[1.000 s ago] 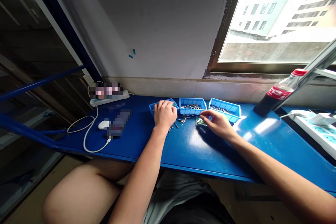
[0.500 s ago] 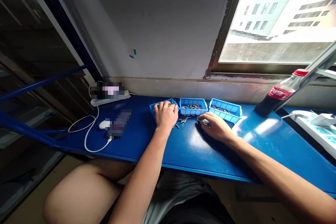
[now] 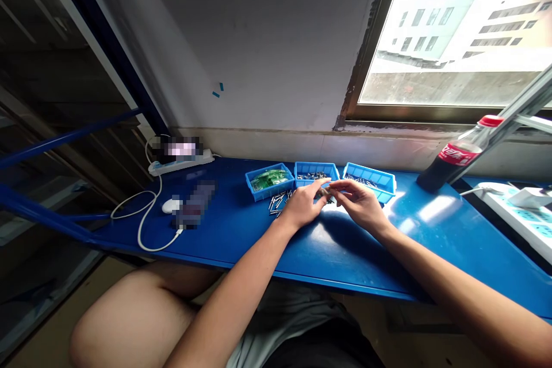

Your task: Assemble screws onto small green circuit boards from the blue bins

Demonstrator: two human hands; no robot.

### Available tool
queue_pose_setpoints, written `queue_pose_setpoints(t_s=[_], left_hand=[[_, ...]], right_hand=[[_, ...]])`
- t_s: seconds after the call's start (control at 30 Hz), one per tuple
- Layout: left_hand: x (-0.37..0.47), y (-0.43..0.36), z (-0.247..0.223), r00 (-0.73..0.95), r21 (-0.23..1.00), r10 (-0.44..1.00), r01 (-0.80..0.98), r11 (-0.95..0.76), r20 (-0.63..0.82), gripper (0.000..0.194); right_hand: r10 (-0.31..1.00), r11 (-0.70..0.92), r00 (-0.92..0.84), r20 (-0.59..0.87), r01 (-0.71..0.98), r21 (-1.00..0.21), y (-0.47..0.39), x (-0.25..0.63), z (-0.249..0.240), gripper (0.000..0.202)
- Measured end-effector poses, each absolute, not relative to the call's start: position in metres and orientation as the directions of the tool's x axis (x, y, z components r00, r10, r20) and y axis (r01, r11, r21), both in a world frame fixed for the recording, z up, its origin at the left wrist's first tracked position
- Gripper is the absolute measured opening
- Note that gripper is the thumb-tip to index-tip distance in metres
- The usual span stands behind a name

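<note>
From the head view, here it is: both hands meet over the blue tabletop, just in front of the middle bin, and the small packet sits right where the fingertips converge. It's mostly covered, so I can't call its long axis. Neither hand is clearly nearer: the packet lies off the left fingertips to the right, and off the right fingertips to the left.

The right hand has its fingers narrow, thumb and forefinger apparently pinching the packet, knuckles up, forearm slanting in from the lower right. Opposite, the left hand curls thumb and forefinger in a narrow C around the packet's side; whether they grip it, I can't tell. That forearm rises from the lower left, wrist near the tabletop.

Beside the left wrist lie loose metal pins, in front of the left bin with its green packets. Over behind the right hand stands the right bin, with slim metal pieces inside.
</note>
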State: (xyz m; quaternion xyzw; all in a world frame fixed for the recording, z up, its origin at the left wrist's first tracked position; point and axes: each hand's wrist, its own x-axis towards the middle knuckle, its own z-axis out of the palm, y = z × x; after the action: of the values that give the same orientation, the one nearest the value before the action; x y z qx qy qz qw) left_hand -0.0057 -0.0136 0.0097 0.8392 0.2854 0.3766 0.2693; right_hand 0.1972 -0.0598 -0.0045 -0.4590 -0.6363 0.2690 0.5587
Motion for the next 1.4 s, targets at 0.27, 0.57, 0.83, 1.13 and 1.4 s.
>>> queue_pose_setpoints(t_s=[0.27, 0.57, 0.83, 1.13, 1.4], left_hand=[[-0.0074, -0.0133, 0.0144, 0.441, 0.832, 0.812, 0.217, -0.51, 0.382, 0.055], [-0.0057, -0.0118, 0.0114, 0.472, 0.86, 0.809, 0.181, -0.478, 0.35, 0.035], [-0.0037, -0.0113, 0.0086, 0.457, 0.904, 0.83, 0.115, -0.411, 0.32, 0.033], [-0.005, -0.0115, 0.0094, 0.487, 0.919, 0.819, 0.078, -0.385, 0.302, 0.036], [-0.0031, -0.0097, 0.0092, 0.476, 0.946, 0.832, 0.005, -0.325, 0.283, 0.037]], right_hand=[[0.889, 0.418, 0.117, 0.444, 0.191, -0.888, -0.0599, 0.1955, 0.0028, 0.032], [0.926, 0.367, 0.047, 0.374, 0.119, -0.923, -0.0551, 0.1986, -0.0058, 0.038], [0.937, 0.326, 0.072, 0.341, 0.162, -0.931, -0.0564, 0.1987, -0.0022, 0.042], [0.949, 0.31, 0.022, 0.313, 0.099, -0.946, -0.0558, 0.1978, -0.0022, 0.042], [0.954, 0.291, 0.04, 0.296, 0.098, -0.952, -0.0538, 0.1994, -0.0014, 0.044]])
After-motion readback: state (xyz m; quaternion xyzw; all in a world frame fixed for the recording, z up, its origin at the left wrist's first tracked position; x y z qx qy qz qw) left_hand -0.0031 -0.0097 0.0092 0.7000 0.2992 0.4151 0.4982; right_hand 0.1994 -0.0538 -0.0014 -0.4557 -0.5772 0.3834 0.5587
